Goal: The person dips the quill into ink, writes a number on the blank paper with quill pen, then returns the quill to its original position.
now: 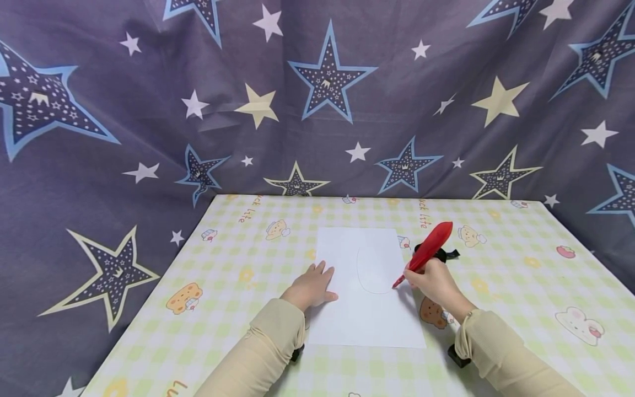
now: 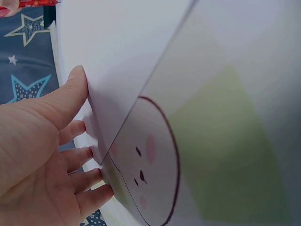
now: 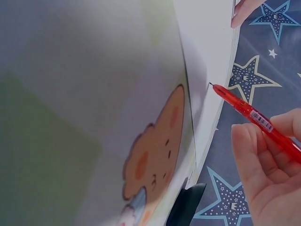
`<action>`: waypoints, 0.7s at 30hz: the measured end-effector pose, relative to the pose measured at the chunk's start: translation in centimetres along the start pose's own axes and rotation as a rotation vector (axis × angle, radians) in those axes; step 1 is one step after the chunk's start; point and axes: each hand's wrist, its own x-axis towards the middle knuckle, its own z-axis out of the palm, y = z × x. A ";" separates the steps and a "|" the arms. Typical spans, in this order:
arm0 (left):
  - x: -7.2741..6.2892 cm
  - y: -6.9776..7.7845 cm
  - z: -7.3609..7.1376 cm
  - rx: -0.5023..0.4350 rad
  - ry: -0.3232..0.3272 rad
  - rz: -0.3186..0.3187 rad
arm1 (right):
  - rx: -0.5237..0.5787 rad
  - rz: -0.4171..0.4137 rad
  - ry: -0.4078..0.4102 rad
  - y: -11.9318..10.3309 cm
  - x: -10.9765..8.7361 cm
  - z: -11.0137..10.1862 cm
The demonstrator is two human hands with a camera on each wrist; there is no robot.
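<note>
A white sheet of paper [image 1: 367, 320] lies on the table, bearing a thin curved line [image 1: 358, 270] shaped like a U. My right hand [image 1: 436, 284] pinches a red pen [image 1: 430, 247] with a broad, feather-like upper end. Its tip meets the paper at the right end of the curve. The pen's clear red barrel [image 3: 251, 115] carries a barcode label in the right wrist view. My left hand [image 1: 313, 286] rests on the paper's left edge with fingers spread. In the left wrist view the thumb [image 2: 75, 92] lies along the sheet.
A patterned tablecloth [image 1: 238, 320] in green and white check covers the table. Just behind my right hand is a round black object [image 1: 440, 255] with a short strap, partly hidden by the pen. A dark star-print curtain [image 1: 327, 143] hangs along the table's back edge.
</note>
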 end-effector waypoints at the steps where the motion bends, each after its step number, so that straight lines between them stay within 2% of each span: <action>1: 0.0 0.0 0.0 -0.001 0.001 0.001 | 0.000 -0.001 0.001 0.0 0.0 0.0; 12: 0.1 -0.1 0.1 -0.008 0.005 0.004 | 0.011 -0.014 0.016 0.2 0.4 0.1; 21: 0.0 -0.1 0.0 -0.001 0.000 -0.008 | 0.042 0.014 0.024 0.2 0.6 0.1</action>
